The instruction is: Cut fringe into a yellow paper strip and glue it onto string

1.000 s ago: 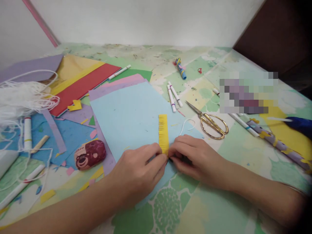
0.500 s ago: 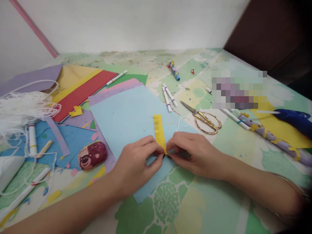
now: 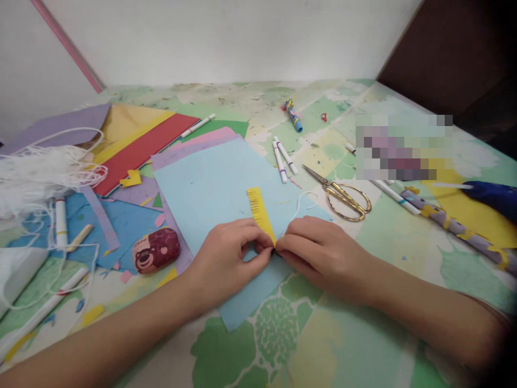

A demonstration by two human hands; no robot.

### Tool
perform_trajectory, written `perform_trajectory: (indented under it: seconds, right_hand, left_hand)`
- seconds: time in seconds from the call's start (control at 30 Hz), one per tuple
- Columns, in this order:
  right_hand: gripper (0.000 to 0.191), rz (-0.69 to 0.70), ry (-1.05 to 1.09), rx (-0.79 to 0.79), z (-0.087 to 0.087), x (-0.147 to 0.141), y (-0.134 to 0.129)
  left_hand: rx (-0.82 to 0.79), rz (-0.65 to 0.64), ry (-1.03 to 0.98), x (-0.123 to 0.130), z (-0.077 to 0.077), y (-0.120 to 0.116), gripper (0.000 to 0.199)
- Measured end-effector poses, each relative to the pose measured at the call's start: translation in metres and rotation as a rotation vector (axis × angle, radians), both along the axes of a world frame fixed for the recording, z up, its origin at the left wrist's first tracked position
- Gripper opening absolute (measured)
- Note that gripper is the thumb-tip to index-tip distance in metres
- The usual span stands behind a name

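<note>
Over a light blue sheet point(image 3: 210, 183), a yellow fringed paper strip point(image 3: 260, 209) slants down to my fingertips. My left hand point(image 3: 232, 258) pinches its near end between thumb and finger. Close against it, my right hand point(image 3: 323, 256) has its fingers pressed together at the same end of the strip. The fringe of short cuts runs along the strip's left edge. A white string point(image 3: 301, 202) curls out from behind my right hand. What lies between the fingertips is mostly hidden.
Gold-handled scissors point(image 3: 347, 202) and two white markers point(image 3: 279, 161) lie beyond my right hand. A maroon bear-print case point(image 3: 155, 250) sits left of the sheet. White yarn point(image 3: 52, 175) is heaped at the left. A decorated purple roll point(image 3: 456, 226) lies right, near a blue-handled tool point(image 3: 490, 196).
The yellow strip's far end has swung left, so the strip tilts more. My right hand's fingers have closed in closer together at its near end. The whole view has shifted slightly.
</note>
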State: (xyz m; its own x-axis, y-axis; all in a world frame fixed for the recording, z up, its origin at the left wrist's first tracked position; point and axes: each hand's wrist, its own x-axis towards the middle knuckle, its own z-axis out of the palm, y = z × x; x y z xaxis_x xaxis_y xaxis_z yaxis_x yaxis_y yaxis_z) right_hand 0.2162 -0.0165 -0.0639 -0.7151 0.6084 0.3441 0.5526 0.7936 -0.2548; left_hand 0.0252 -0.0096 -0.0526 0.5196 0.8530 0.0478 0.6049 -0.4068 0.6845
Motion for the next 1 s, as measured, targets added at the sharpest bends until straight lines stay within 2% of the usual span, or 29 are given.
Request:
perform_trajectory:
  seconds: [0.23, 0.43, 0.57, 1.0]
  right_hand:
    - [0.018, -0.052, 0.084, -0.151, 0.0014, -0.0022, -0.0016]
    - [0.015, -0.046, 0.078, -0.187, 0.0011, -0.0019, 0.0006]
    - [0.014, -0.027, 0.092, -0.181, 0.0006, -0.0013, 0.0021]
    - [0.016, -0.019, 0.111, -0.092, 0.0030, -0.0002, 0.0012]
  left_hand:
    - [0.002, -0.025, -0.011, -0.0023, -0.0009, 0.0007, 0.010]
    - [0.103, -0.057, 0.008, -0.0038, -0.0013, -0.0029, 0.010]
    - [0.111, -0.041, 0.026, -0.0021, -0.0016, -0.0020, 0.009]
    - [-0.026, 0.023, 0.009, -0.0004, 0.0020, 0.0010, 0.009]
